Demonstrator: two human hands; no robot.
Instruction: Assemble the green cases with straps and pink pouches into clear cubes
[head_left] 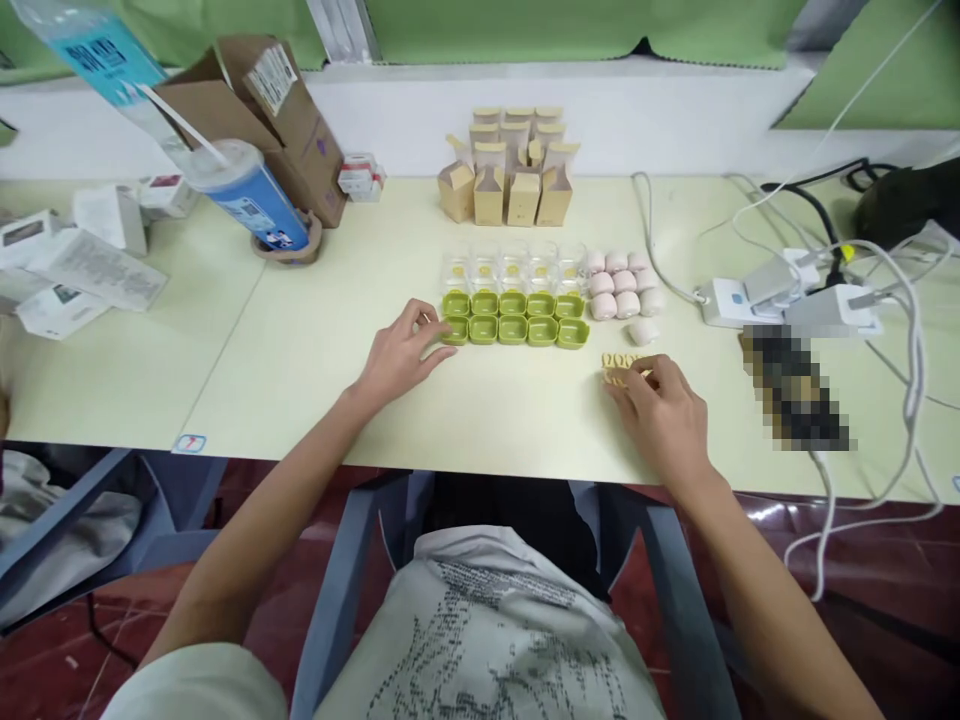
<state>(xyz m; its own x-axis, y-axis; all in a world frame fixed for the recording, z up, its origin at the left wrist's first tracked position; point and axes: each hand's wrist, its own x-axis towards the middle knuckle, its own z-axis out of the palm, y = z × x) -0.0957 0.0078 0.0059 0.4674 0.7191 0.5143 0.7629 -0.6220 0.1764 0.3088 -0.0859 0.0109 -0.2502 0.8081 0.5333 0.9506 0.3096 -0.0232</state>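
Small olive-green square cups (513, 329) stand in two tight rows on the table. My left hand (401, 350) is at the left end of these rows, fingers bent and thumb apart, fingertips touching or very near the front-left cup. Over small yellow ring-shaped pieces (619, 360) set in rows, my right hand (667, 415) has its thumb and fingers closed on the front ones; its fingers partly hide them. Behind the cups are clear plastic pieces (513, 268) with yellow spots inside. Pale pink rounded pieces (625, 281) sit to the right, one (643, 332) apart in front.
Small open cardboard boxes (523, 195) stand at the back. On the left are a blue drink cup (262, 205), a bottle (105, 60), a large carton (277, 120) and white boxes (97, 255). A power strip (739, 303), cables and a pixelated object (799, 390) lie right.
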